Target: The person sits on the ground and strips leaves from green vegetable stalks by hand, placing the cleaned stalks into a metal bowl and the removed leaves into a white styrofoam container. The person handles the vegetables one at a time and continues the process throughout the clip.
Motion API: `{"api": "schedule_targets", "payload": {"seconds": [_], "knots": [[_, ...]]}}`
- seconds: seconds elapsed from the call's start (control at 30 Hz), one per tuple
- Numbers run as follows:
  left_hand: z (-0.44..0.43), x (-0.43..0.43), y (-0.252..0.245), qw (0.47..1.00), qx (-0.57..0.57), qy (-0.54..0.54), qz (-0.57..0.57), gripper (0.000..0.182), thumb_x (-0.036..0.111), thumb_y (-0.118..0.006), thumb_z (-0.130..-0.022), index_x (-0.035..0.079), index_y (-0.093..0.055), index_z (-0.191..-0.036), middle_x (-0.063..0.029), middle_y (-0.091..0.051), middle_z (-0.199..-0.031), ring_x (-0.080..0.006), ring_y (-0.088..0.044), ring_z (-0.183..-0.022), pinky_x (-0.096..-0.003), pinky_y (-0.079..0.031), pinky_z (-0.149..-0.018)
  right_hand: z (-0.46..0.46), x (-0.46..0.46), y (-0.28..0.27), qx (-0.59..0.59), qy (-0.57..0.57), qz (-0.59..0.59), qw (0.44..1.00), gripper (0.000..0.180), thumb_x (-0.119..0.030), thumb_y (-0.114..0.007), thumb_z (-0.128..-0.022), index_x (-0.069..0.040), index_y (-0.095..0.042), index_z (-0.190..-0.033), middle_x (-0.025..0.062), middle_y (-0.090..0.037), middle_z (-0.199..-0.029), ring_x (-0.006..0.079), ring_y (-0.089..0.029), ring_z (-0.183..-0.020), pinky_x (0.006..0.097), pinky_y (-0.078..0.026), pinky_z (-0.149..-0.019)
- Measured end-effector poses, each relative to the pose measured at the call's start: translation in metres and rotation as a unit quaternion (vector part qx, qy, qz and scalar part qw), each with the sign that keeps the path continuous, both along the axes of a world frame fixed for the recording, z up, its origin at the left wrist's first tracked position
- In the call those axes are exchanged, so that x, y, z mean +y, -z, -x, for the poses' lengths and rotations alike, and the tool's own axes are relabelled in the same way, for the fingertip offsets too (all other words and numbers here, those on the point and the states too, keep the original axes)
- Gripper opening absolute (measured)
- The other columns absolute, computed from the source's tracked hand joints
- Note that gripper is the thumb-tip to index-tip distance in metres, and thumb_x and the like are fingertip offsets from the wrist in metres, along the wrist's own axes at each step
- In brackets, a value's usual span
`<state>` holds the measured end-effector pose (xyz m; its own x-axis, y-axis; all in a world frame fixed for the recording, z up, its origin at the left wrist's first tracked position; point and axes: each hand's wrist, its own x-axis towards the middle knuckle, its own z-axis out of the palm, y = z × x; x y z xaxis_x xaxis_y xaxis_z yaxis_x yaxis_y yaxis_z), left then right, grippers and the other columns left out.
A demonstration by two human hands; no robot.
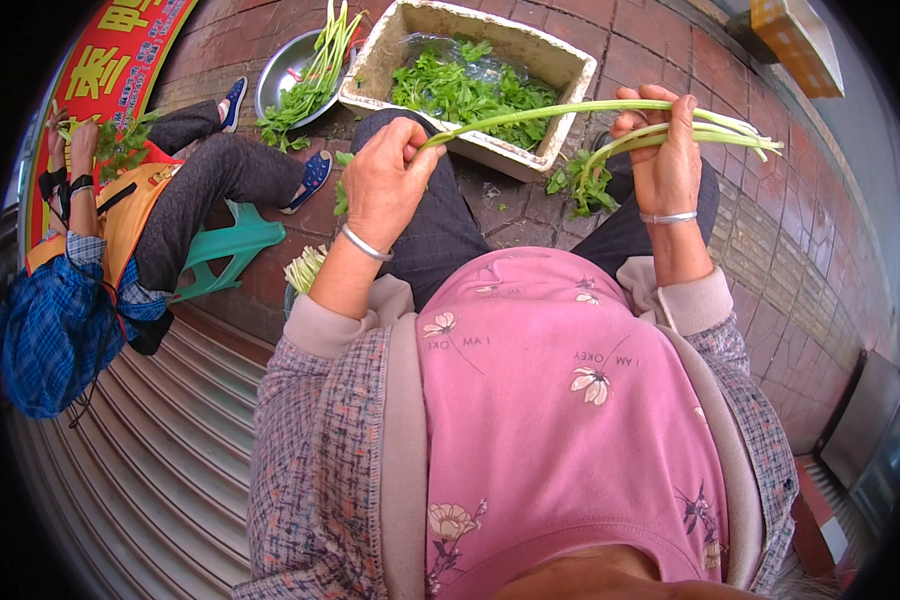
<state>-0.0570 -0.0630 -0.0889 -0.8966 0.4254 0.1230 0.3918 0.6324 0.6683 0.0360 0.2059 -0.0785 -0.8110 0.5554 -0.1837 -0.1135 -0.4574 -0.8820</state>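
My right hand [667,154] holds several pale green celery stalks [720,129] near their cut ends, at the upper right. One long stalk [532,114] runs from it across to my left hand [390,176], whose fingers are closed on its far end. Another part of the bunch bends down from my right hand to leaves [589,187] near my right knee. Beyond my knees, a white foam box [487,157] holds loose green celery leaves [472,90] and clear plastic. Left of the box, a metal bowl [274,75] has leafy celery [319,67] lying across it.
On the left, a co-worker in a blue plaid garment [52,322] holds leafy greens [124,142] beside a green plastic stool [229,251]. Cut pale stalks [306,268] stand in a container near my left forearm. Leaf scraps lie on the red paving [765,262].
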Motion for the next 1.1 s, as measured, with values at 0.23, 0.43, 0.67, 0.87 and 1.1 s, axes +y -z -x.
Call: {"api": "schedule_targets", "payload": {"seconds": [0.23, 0.43, 0.67, 0.87, 1.1], "knots": [[0.012, 0.012, 0.001, 0.992, 0.112, 0.019, -0.058, 0.02, 0.016, -0.071, -0.078, 0.006, -0.055, -0.082, -0.0087, -0.059, -0.068, -0.0238, -0.06, -0.061, -0.0342, -0.044, -0.054, 0.0, 0.002, -0.009, 0.113, -0.026, 0.121, 0.986, 0.048, -0.049, -0.032, -0.099, -0.006, -0.051, -0.106, 0.0265, -0.06, -0.11, 0.0219, -0.062, -0.073, 0.0347, -0.052, -0.071], [0.026, 0.029, 0.021, 0.829, -0.427, 0.092, -0.35, 0.012, 0.008, -0.066, -0.086, 0.002, -0.058, -0.093, -0.0029, -0.063, -0.085, -0.0141, -0.062, -0.077, -0.0267, -0.05, -0.072, -0.005, 0.025, -0.012, 0.118, 0.019, 0.122, 0.985, 0.046, -0.051, -0.032, -0.098, -0.01, -0.05, -0.107, 0.0278, -0.059, -0.11, 0.0252, -0.06, -0.074, 0.037, -0.05, -0.072], [0.041, 0.02, 0.037, 0.689, -0.611, 0.153, -0.36, 0.029, 0.027, -0.05, -0.097, 0.0, -0.06, -0.101, -0.0102, -0.062, -0.094, -0.0212, -0.062, -0.081, -0.0364, -0.05, -0.084, -0.009, 0.039, -0.001, 0.132, 0.01, 0.075, 0.988, 0.051, -0.053, -0.027, -0.098, -0.009, -0.05, -0.109, 0.0195, -0.064, -0.094, 0.0221, -0.056, -0.067, 0.0338, -0.047, -0.063], [0.04, 0.021, 0.039, 0.732, -0.579, 0.219, -0.285, 0.031, 0.023, -0.051, -0.094, -0.005, -0.06, -0.105, -0.0097, -0.063, -0.095, -0.0172, -0.061, -0.081, -0.0358, -0.049, -0.085, -0.008, 0.036, -0.001, 0.114, 0.011, 0.036, 0.993, 0.054, -0.053, -0.026, -0.099, -0.006, -0.05, -0.113, 0.0193, -0.064, -0.093, 0.0201, -0.057, -0.066, 0.0317, -0.048, -0.06], [0.043, 0.02, 0.039, 0.739, -0.561, 0.28, -0.246, 0.03, 0.019, -0.054, -0.09, -0.004, -0.063, -0.106, -0.0056, -0.064, -0.091, -0.0116, -0.058, -0.085, -0.025, -0.045, -0.083, -0.007, 0.035, -0.002, 0.095, 0.026, 0.021, 0.995, 0.056, -0.052, -0.025, -0.099, -0.004, -0.049, -0.116, 0.0189, -0.065, -0.092, 0.0191, -0.058, -0.065, 0.0315, -0.048, -0.06]]}}
